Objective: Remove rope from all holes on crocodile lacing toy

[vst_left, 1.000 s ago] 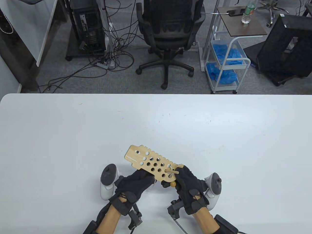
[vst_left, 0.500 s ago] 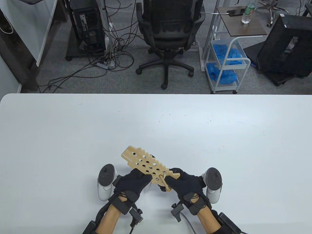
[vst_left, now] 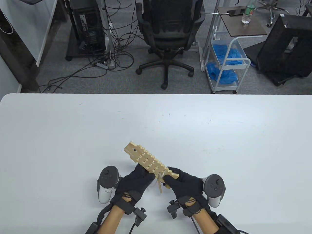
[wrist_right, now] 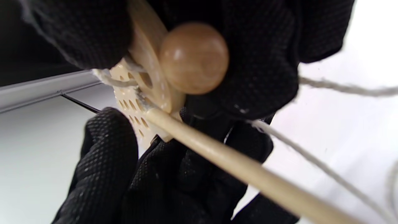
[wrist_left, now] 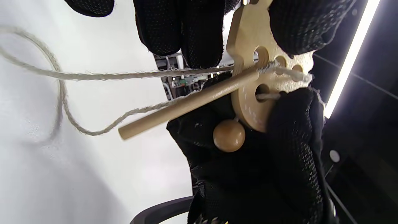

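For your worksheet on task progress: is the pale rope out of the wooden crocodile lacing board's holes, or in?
In. Pale rope enters a hole of the wooden crocodile board; the wooden stick pokes through another.

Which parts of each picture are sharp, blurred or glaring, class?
Table view: evenly lit and sharp, with soft shadows under the hands. Left wrist view: wooden stick and bead crisp, rope smeared at the left, a bright light strip glaring on the right. Right wrist view: the bead is softly out of focus.
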Demonstrator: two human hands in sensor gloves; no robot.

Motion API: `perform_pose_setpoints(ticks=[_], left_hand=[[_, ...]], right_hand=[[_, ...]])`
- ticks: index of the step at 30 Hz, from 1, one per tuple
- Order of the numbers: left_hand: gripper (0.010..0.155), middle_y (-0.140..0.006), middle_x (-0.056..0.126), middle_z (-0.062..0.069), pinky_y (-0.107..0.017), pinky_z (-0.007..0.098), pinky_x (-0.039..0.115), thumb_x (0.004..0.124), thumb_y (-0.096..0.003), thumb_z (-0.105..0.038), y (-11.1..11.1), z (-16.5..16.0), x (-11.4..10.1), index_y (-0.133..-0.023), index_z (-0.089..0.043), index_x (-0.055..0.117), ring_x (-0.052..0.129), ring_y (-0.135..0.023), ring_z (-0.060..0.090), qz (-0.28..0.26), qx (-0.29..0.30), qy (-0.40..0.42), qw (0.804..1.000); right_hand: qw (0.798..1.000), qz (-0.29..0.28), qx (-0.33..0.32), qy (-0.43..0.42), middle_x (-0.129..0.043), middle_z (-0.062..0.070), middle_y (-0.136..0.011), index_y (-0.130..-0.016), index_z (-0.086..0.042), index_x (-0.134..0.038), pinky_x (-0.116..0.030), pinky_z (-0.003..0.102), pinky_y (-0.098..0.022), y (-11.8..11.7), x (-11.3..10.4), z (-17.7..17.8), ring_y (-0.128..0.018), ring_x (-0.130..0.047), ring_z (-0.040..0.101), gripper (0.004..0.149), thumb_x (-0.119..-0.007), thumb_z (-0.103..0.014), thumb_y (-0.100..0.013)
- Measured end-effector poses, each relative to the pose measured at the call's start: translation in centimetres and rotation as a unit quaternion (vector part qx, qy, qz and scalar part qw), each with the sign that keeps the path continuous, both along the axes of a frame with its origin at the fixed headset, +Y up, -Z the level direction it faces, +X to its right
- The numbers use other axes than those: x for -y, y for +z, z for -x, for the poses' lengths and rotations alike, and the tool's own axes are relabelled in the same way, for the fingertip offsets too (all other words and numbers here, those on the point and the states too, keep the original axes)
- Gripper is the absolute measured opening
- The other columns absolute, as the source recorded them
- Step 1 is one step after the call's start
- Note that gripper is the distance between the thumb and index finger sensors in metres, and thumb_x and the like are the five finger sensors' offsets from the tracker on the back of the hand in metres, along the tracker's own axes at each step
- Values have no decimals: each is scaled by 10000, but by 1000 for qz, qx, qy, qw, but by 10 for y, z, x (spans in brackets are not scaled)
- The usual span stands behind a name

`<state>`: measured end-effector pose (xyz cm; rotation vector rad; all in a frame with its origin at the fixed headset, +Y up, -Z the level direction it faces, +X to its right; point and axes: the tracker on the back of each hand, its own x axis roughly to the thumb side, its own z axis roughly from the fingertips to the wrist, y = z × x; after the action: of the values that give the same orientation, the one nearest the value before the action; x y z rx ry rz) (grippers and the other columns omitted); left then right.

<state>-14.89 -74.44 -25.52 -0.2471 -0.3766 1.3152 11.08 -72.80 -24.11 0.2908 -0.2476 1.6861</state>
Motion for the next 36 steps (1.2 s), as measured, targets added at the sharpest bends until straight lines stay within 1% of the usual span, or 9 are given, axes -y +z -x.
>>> perform_pose_setpoints(ticks=[5,8,12,15,18,20,25,28,36], left_hand=[[891,-1029,819,30,-708,706,556,841,-461,-531,3,-6,-3,-1169,-205,410,754,-954,322,-15,6,-45,999],[836,-946,887,-4,-699,677,607,904,-447,-401,3,-6,-5,-1148,-224,486,841,-873,274,-39,-18,-92,995],[749,-843,969,-36,-679,644,664,901,-446,-380,5,-6,-9,-1112,-225,595,927,-771,229,-64,-35,-121,990],[715,-821,986,-35,-673,635,678,894,-451,-356,5,-5,-11,-1100,-224,622,944,-738,223,-76,-44,-145,986],[673,-792,1002,-24,-657,615,706,885,-455,-329,4,-1,-13,-1083,-248,656,978,-622,191,-94,-61,-182,977],[677,-794,999,-22,-654,606,715,881,-457,-321,3,3,-14,-1089,-258,645,980,-590,183,-101,-72,-200,972],[677,-860,946,-6,-666,612,696,864,-469,-276,0,14,-19,-1096,-353,623,956,-622,193,-111,-99,-229,962],[611,-881,927,-11,-675,618,685,855,-470,-268,-2,24,-21,-1048,-402,709,944,-660,200,-123,-124,-249,953],[525,-872,960,-12,-671,625,689,842,-478,-274,-10,50,-18,-983,-405,787,963,-698,212,-108,-173,-244,948]], right_hand=[[999,22,12,-38,-1016,240,-553,-716,-42,-880,-775,620,-418,0,6,-2,-376,-1031,382,453,-880,-361,-395],[999,30,6,-44,-1016,238,-554,-718,-43,-879,-775,618,-417,-2,10,-2,-375,-1031,381,454,-879,-364,-396],[998,33,12,-44,-1015,236,-556,-719,-38,-874,-774,618,-419,-3,11,-5,-375,-1030,381,458,-873,-364,-398],[998,43,23,-44,-1014,236,-555,-720,-35,-871,-773,617,-420,-6,13,-10,-376,-1030,379,460,-865,-367,-401],[996,62,42,-57,-1015,239,-546,-714,-24,-871,-774,617,-417,-9,18,-18,-370,-1030,378,463,-862,-368,-405],[994,74,53,-63,-1016,242,-537,-710,-16,-872,-774,617,-412,-11,21,-23,-362,-1030,380,466,-857,-371,-410],[990,99,79,-67,-1015,249,-528,-705,-4,-871,-773,618,-406,-14,25,-33,-353,-1028,381,470,-844,-376,-418],[988,108,88,-74,-1013,252,-526,-705,0,-869,-772,619,-404,-16,27,-38,-353,-1027,382,472,-838,-377,-421],[979,135,112,-104,-1010,253,-530,-708,1,-864,-770,620,-404,-19,32,-52,-355,-1025,382,474,-831,-378,-426]])
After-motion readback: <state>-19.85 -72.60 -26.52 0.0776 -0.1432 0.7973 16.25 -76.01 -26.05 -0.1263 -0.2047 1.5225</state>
